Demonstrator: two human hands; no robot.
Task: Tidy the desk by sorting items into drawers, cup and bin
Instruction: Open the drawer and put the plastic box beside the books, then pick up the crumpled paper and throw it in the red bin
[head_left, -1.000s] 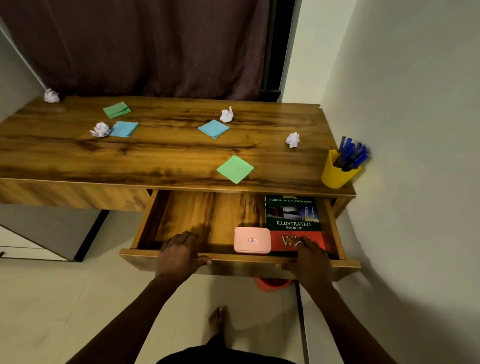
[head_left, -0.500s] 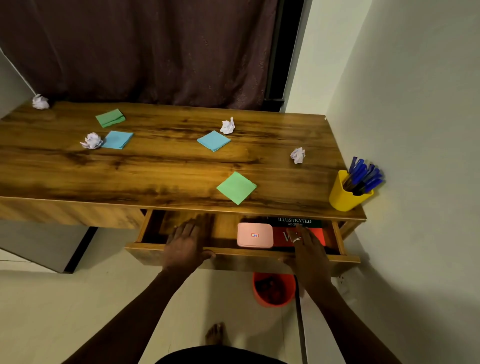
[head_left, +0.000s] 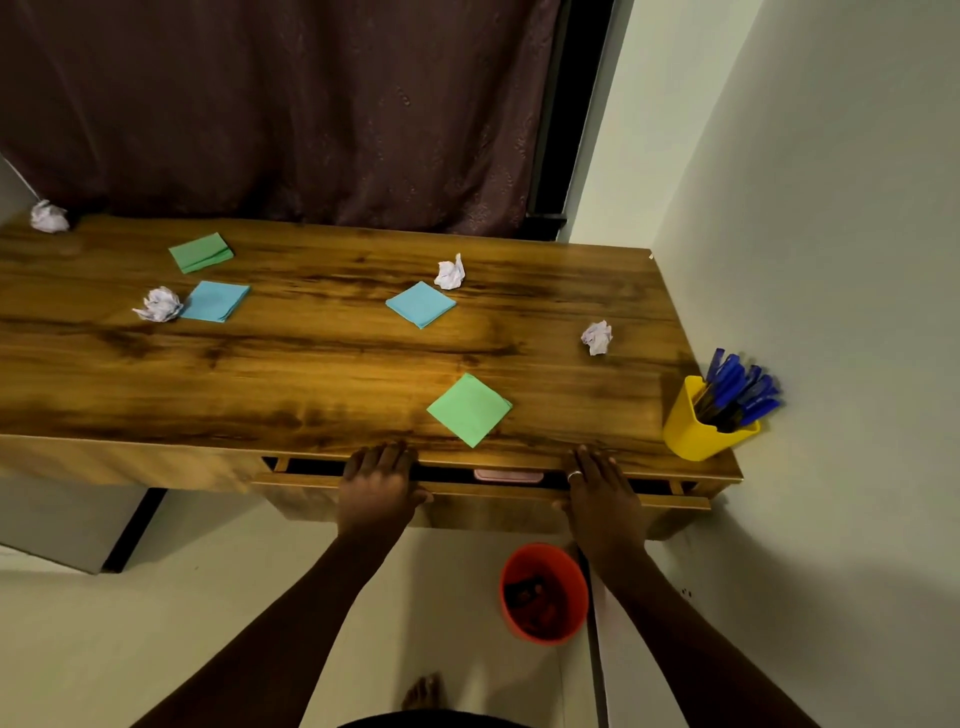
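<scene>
the drawer (head_left: 493, 491) is out by only a narrow slit beneath the desk (head_left: 311, 364) top. the left hand (head_left: 382, 483) and right hand (head_left: 602, 493) both rest on its front, fingers straight over the top edge, released and grasping nothing. a pink box (head_left: 508, 475) shows in the slit between them. paper balls (head_left: 597, 337), green notes (head_left: 469, 409) and blue notes (head_left: 421, 304) lie scattered on the desk. the cup (head_left: 696, 431) of pens (head_left: 737, 387) stands at the right front corner; the bin (head_left: 544, 592) sits on the floor below the drawer.
</scene>
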